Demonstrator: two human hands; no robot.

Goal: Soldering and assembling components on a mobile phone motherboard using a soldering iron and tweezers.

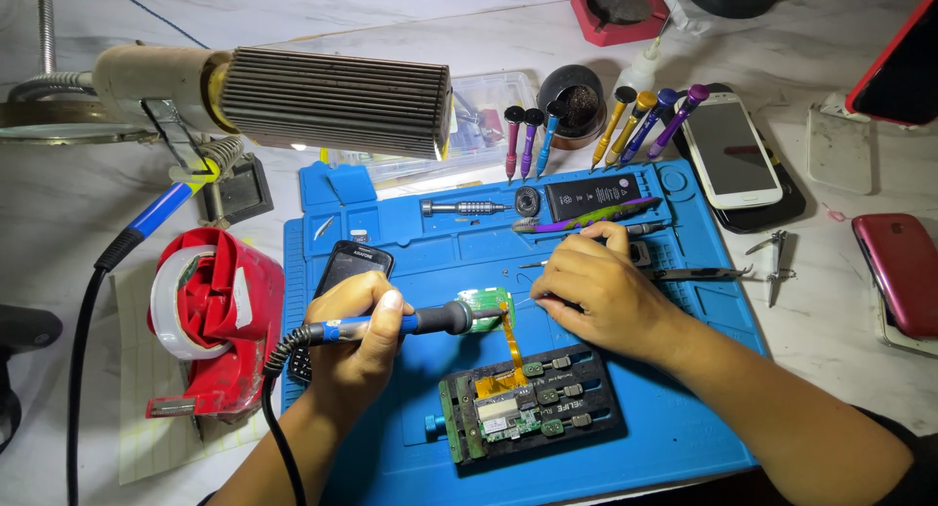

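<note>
Fingers [376, 306] around soldering iron [430, 319] (closed)

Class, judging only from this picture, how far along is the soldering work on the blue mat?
Done: a circuit board sits clamped in the black holder. In hand: the left hand puts the soldering iron tip by the small green board and orange flex strip; the right hand rests beside it. Left: the dark phone lies apart.
</note>
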